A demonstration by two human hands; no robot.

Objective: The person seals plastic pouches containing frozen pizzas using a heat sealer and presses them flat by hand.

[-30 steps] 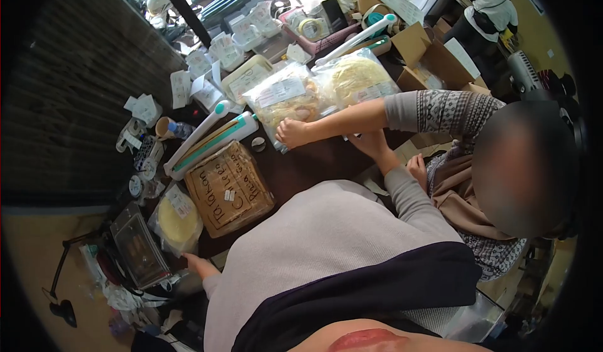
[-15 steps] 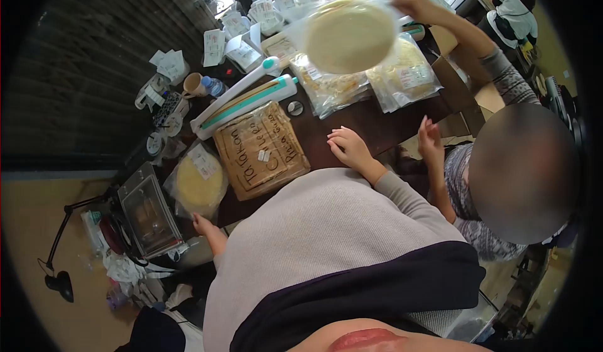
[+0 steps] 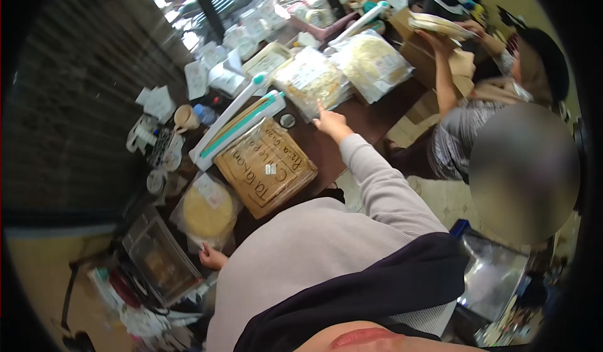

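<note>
My left hand (image 3: 213,257) is at the lower edge of a clear plastic bag (image 3: 207,209) with a round, flat, pale-yellow base and a white label in it. Its fingers look closed on the bag's edge, though the grip is small in view. My right hand (image 3: 331,124) reaches across the table, index finger stretched out to the near edge of a bagged round flat food (image 3: 309,82) with a crumbly-looking top. Nothing is held in it. Between my hands lies a taped brown cardboard package (image 3: 267,166) with black handwriting.
Another bagged round food (image 3: 375,66) lies at the right. White-and-teal bag sealers (image 3: 242,129) lie behind the package, near a mug (image 3: 185,119). A co-worker's hand (image 3: 433,41) supports flat rounds beside a cardboard box (image 3: 414,53). A clear-lidded container (image 3: 162,258) stands at left.
My right hand has moved from the table's front edge forward to the bagged food. The co-worker has carried the flat round bag away from over the table to the right. My view has shifted.
</note>
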